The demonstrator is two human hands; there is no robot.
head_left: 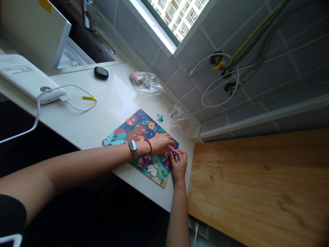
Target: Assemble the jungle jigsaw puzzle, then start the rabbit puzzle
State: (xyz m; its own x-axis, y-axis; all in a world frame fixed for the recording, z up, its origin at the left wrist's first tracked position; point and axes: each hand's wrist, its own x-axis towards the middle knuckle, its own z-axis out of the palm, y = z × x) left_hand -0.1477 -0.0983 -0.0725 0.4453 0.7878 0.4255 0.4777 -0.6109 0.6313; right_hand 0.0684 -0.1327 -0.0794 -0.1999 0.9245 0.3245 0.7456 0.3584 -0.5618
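A colourful jigsaw puzzle (140, 135) lies flat on the white counter (113, 103). My left hand (161, 142), with a watch and a red string at the wrist, rests on the puzzle's right part with its fingers curled down. My right hand (178, 163) meets it at the puzzle's right edge. Its fingers pinch a small pinkish piece (171, 147) between the two hands. One loose puzzle piece (159, 118) lies on the counter just beyond the puzzle.
Two clear plastic bags, a far bag (146, 82) and a near bag (182, 120), lie near the tiled wall. A white power bank (28, 79) with cable, a black case (101, 72) and a yellow tag (89, 98) lie to the left. A wooden board (259, 185) adjoins on the right.
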